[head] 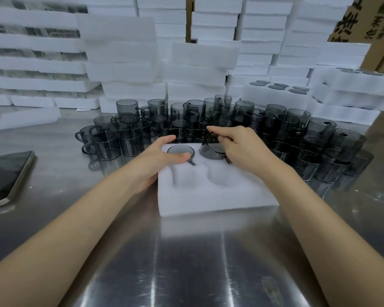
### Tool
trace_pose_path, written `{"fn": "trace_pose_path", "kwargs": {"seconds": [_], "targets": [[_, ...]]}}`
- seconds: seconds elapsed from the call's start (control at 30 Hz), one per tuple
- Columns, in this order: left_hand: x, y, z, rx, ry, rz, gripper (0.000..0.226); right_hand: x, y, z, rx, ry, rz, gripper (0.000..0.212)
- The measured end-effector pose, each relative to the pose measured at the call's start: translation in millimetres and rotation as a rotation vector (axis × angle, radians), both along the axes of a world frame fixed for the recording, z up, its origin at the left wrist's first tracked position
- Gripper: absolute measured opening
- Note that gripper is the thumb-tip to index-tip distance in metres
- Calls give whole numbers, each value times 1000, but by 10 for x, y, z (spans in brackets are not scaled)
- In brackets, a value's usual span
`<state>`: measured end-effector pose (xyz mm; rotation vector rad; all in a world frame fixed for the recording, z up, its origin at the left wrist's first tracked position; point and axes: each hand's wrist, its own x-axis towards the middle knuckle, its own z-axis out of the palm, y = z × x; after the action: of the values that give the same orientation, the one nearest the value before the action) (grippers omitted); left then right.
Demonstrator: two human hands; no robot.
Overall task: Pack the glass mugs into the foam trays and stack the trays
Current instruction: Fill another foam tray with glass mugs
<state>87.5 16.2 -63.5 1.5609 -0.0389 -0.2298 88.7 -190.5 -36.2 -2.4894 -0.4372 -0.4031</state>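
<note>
I am working over a shiny steel bench (186,262). At the back stand tall stacks of white foam trays (120,52). In front of them waits a big crowd of dark glass mugs (286,129). Close to me lies one foam tray (208,196) with four round pockets. My left hand (162,160) rests on its far left corner. Its fingers are spread and mostly straight, and the thumb lies across the rim of the first mug (180,150), which sits down in the far left pocket. My right hand (237,145) pinches the rim of a second mug (212,149), which is tilted over the far right pocket and only partly in. The two near pockets (184,176) have nothing in them. So I think I am in the packing step, with this tray about half filled. Next I should tip the second mug upright, turn its handle to fit the foam, and push it down gently until it sits level. After that, two more mugs are needed. Glass is slippery, so I should go slowly.
</note>
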Motion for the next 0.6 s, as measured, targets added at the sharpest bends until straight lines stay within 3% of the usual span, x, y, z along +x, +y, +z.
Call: {"fn": "trace_pose_path", "kwargs": {"seconds": [0.07,0.2,0.33,0.6], "targets": [[-1,-1,-5,-3,-5,1,68,-4,-37,-9,-15,43,15,40],[4,-4,-12,-17,-5,-5,69,-19,-39,-38,-145,81,34,69],[7,2,-18,-13,-11,-9,68,-15,73,-25,-225,-68,-32,63],[0,2,-17,-18,-13,-23,64,-9,180,6,-249,-28,8,60]]}}
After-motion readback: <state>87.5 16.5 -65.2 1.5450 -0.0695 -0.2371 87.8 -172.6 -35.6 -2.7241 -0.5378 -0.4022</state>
